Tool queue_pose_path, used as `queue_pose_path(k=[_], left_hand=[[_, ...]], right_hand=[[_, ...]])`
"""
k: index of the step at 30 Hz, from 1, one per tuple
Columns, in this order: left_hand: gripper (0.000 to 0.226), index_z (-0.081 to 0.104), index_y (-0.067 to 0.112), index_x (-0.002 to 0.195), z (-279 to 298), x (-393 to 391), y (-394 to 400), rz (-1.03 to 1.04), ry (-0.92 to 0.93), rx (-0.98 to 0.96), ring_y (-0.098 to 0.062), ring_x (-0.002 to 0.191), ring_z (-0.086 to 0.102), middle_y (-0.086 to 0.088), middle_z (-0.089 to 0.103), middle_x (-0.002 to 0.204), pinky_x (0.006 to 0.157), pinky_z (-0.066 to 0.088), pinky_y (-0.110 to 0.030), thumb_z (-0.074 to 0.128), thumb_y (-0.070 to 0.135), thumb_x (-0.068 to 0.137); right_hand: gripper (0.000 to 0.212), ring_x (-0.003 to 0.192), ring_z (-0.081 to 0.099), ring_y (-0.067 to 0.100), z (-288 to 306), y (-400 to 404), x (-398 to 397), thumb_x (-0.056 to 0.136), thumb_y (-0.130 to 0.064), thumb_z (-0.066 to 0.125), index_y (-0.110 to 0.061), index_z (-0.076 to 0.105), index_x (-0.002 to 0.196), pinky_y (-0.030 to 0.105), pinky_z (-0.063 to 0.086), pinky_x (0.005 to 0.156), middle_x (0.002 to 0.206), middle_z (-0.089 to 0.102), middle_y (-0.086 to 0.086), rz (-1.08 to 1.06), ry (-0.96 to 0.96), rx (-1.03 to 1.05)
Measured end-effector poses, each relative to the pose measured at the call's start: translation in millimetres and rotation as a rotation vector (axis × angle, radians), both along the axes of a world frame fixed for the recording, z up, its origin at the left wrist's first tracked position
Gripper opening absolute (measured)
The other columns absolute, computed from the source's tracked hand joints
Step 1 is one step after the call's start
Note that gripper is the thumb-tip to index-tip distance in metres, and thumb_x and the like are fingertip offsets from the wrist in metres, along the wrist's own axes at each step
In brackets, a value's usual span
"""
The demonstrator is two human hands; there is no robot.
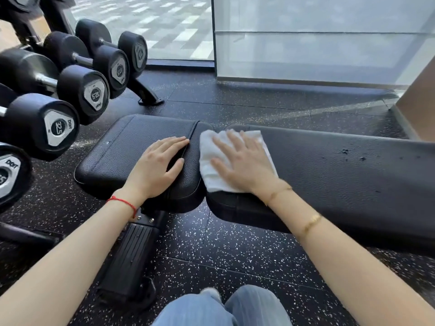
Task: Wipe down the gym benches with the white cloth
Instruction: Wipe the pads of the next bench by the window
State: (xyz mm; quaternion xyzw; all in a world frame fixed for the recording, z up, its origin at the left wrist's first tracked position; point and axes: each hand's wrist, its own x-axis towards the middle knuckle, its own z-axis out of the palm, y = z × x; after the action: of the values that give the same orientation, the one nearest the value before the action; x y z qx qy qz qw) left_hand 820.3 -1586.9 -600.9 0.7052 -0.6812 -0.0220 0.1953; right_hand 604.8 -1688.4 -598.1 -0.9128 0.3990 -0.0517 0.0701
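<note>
A black padded gym bench runs across the view in two parts: a short seat pad [122, 147] on the left and a long back pad [341, 175] on the right. My left hand [157, 168] lies flat on the seat pad's right end, fingers apart, holding nothing. My right hand [244, 161] presses flat on a white cloth [209, 158] spread over the left end of the back pad, right at the gap between the pads. Small scuff marks show further right on the back pad.
A rack of black dumbbells [61, 128] stands close on the left. The bench's black foot [131, 257] sticks out toward me on the speckled rubber floor [235, 255]. A glass wall [306, 43] runs behind. My knees [221, 309] are at the bottom edge.
</note>
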Motion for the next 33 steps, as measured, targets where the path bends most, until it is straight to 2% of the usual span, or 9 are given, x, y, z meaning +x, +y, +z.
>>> queue_pose_path(k=[4, 9, 14, 18, 23, 25, 27, 30, 33], left_hand=[[0.057, 0.045, 0.020, 0.145, 2, -2, 0, 0.011, -0.014, 0.022, -0.017, 0.142, 0.037, 0.003, 0.045, 0.151, 0.120, 0.025, -0.041, 0.042, 0.037, 0.091], [0.054, 0.053, 0.012, 0.138, 4, -24, -9, 0.120, 0.028, -0.004, -0.022, 0.138, 0.042, -0.005, 0.052, 0.144, 0.119, 0.027, -0.040, 0.039, 0.036, 0.092], [0.043, 0.053, 0.013, 0.138, -1, -58, -14, 0.204, 0.067, -0.105, -0.024, 0.137, 0.042, -0.007, 0.050, 0.144, 0.118, 0.027, -0.042, 0.052, 0.027, 0.098], [0.047, 0.049, 0.021, 0.140, -5, -67, -14, 0.107, -0.009, -0.056, -0.020, 0.139, 0.038, 0.000, 0.048, 0.146, 0.118, 0.026, -0.045, 0.047, 0.036, 0.096], [0.054, 0.049, 0.030, 0.139, -11, -67, -10, 0.112, -0.113, -0.017, -0.017, 0.141, 0.034, 0.005, 0.045, 0.147, 0.119, 0.020, -0.045, 0.037, 0.048, 0.090], [0.054, 0.050, 0.031, 0.138, -12, -68, -11, 0.120, -0.143, -0.025, -0.019, 0.140, 0.035, 0.004, 0.046, 0.146, 0.118, 0.021, -0.045, 0.037, 0.049, 0.090], [0.055, 0.051, 0.031, 0.138, -12, -69, -11, 0.123, -0.157, -0.025, -0.021, 0.139, 0.036, 0.003, 0.047, 0.146, 0.118, 0.022, -0.046, 0.035, 0.050, 0.089], [0.056, 0.052, 0.030, 0.137, -13, -68, -10, 0.124, -0.170, -0.021, -0.022, 0.140, 0.036, 0.002, 0.046, 0.147, 0.118, 0.022, -0.046, 0.033, 0.051, 0.089], [0.060, 0.053, 0.030, 0.137, -13, -68, -9, 0.124, -0.181, -0.017, -0.022, 0.141, 0.035, 0.002, 0.045, 0.149, 0.118, 0.021, -0.046, 0.028, 0.054, 0.088]], right_hand=[[0.068, 0.152, 0.012, 0.023, -6, 7, -67, 0.094, -0.063, 0.014, -0.036, 0.017, 0.157, 0.045, 0.007, 0.123, 0.166, 0.012, -0.002, -0.042, -0.028, -0.010], [0.062, 0.151, 0.013, 0.030, 2, -48, -83, 0.100, -0.059, 0.013, -0.033, 0.016, 0.157, 0.048, 0.008, 0.123, 0.166, 0.015, 0.002, -0.343, 0.005, -0.003], [0.063, 0.152, 0.007, 0.030, -3, -8, -36, 0.099, -0.062, 0.021, -0.037, 0.014, 0.157, 0.049, 0.002, 0.121, 0.167, 0.010, 0.002, -0.142, -0.024, 0.010], [0.064, 0.152, 0.011, 0.023, -9, 27, -91, 0.096, -0.064, 0.012, -0.041, 0.016, 0.156, 0.046, 0.007, 0.123, 0.166, 0.013, -0.003, -0.094, -0.063, -0.027], [0.067, 0.145, 0.027, 0.032, -5, -33, -145, 0.094, -0.058, 0.006, -0.035, 0.024, 0.154, 0.049, 0.018, 0.120, 0.161, 0.028, 0.004, -0.412, 0.008, -0.082], [0.060, 0.148, 0.019, 0.034, 0, -59, -131, 0.099, -0.055, 0.013, -0.035, 0.021, 0.155, 0.051, 0.013, 0.121, 0.164, 0.022, 0.003, -0.518, 0.006, -0.051], [0.058, 0.149, 0.017, 0.035, 1, -64, -101, 0.102, -0.055, 0.018, -0.035, 0.020, 0.155, 0.052, 0.012, 0.121, 0.164, 0.021, 0.003, -0.486, -0.005, -0.024], [0.060, 0.148, 0.017, 0.034, -3, -28, -71, 0.101, -0.058, 0.017, -0.033, 0.018, 0.156, 0.050, 0.012, 0.121, 0.163, 0.020, 0.006, -0.271, -0.020, -0.023], [0.067, 0.151, 0.013, 0.028, -9, 18, -98, 0.095, -0.065, 0.010, -0.039, 0.016, 0.156, 0.047, 0.009, 0.123, 0.165, 0.016, 0.000, -0.111, -0.056, -0.025]])
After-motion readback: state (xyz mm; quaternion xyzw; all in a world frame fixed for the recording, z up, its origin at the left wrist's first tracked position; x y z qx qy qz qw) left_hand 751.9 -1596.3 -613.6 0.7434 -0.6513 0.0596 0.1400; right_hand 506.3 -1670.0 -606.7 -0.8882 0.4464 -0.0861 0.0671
